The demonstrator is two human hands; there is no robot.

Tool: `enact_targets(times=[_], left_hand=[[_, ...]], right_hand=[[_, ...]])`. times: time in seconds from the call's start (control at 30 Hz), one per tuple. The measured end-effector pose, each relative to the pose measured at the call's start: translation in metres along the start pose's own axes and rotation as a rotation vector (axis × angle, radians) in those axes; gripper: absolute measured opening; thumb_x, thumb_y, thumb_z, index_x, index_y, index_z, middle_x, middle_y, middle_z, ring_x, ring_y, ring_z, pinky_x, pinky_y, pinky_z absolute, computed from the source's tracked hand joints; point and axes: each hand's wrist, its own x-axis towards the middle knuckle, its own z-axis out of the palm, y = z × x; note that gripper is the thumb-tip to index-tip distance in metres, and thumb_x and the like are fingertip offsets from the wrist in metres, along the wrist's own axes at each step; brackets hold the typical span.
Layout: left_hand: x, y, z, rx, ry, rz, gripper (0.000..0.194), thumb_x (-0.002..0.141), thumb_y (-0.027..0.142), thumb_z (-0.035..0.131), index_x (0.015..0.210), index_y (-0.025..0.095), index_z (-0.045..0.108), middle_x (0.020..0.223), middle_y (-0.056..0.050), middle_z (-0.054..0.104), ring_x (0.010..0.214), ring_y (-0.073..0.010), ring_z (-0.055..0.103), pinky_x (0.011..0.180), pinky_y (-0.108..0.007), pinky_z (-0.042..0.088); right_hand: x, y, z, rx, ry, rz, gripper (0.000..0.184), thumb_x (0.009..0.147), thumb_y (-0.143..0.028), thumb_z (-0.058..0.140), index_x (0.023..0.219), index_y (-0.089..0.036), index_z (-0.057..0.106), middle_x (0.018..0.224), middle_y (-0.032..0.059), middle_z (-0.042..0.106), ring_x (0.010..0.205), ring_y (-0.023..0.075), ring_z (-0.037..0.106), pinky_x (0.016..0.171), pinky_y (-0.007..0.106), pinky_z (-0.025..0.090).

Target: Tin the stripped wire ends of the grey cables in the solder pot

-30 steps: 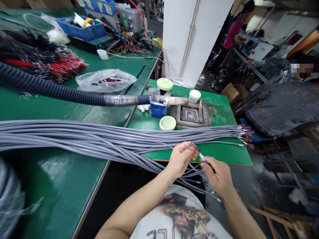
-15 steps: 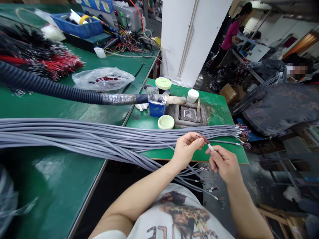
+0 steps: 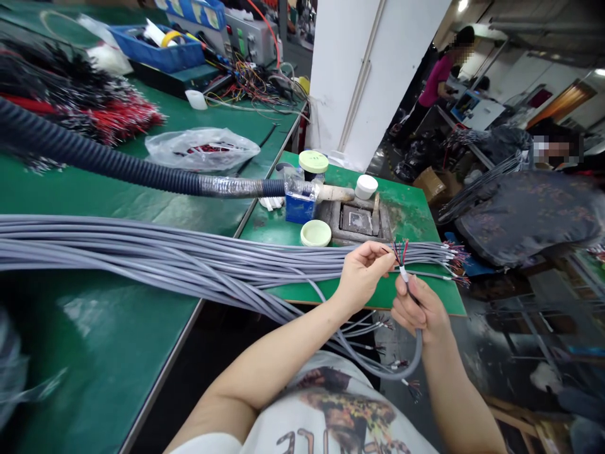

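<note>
Head cam, looking down at the job: my right hand [image 3: 420, 309] is closed snug around a grey cable [image 3: 417, 353], just below the white sleeve [image 3: 404, 273], with the rest of the cable looping down below my hands. My left hand [image 3: 365, 274] is narrowed to a thumb-and-finger pinch at the colored wires [image 3: 401, 252] fanning out of the top. Looks like at least one is in that pinch, but I can't tell how many.

Tips for this bit, if it helps anyone: grip close to the sleeve like this, because holding farther down would probably let the end wobble. Work the wires apart gently, a few at a time, and pull outward rather than yanking up, or you might kink one or tug the sleeve loose. Tilt the end so you can see every color.

The cable end is up over the near edge of the green board [image 3: 295, 292], in front of the big cable bundle [image 3: 189, 249]. Watch the loose cable ends [image 3: 385, 325] hanging below, since that loop could snag on them.
</note>
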Motion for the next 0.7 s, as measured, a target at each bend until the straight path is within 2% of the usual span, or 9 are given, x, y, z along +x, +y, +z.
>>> enact_targets(times=[0.27,0.43,0.7], left_hand=[[0.0,0.003,-0.003,0.068,0.024,0.1,0.015,0.074,0.027,0.069,0.075,0.015,0.06,0.065,0.002,0.058,0.056,-0.0072,0.05,0.056,-0.02,0.041],[-0.001,-0.003,-0.006,0.052,0.027,0.085,0.015,0.074,0.028,0.067,0.073,0.015,0.06,0.064,0.002,0.059,0.056,-0.0078,0.05,0.056,-0.021,0.041],[0.0,-0.01,-0.007,0.037,0.057,0.028,0.012,0.077,0.027,0.066,0.08,0.016,0.068,0.07,-0.001,0.065,0.059,-0.0088,0.055,0.056,-0.02,0.042]], right_hand=[[0.004,-0.003,0.001,-0.016,0.003,0.046,0.024,0.09,-0.038,0.055,0.078,-0.018,0.06,0.034,-0.012,0.029,0.029,0.0039,0.014,0.031,0.013,0.027],[0.006,-0.003,0.0,-0.017,0.008,0.048,0.024,0.091,-0.037,0.053,0.078,-0.018,0.061,0.034,-0.0116,0.03,0.03,0.004,0.015,0.032,0.013,0.027],[0.008,-0.001,0.0,-0.036,0.025,0.025,0.025,0.091,-0.037,0.053,0.078,-0.017,0.06,0.034,-0.0115,0.03,0.03,0.0035,0.015,0.032,0.013,0.025]])
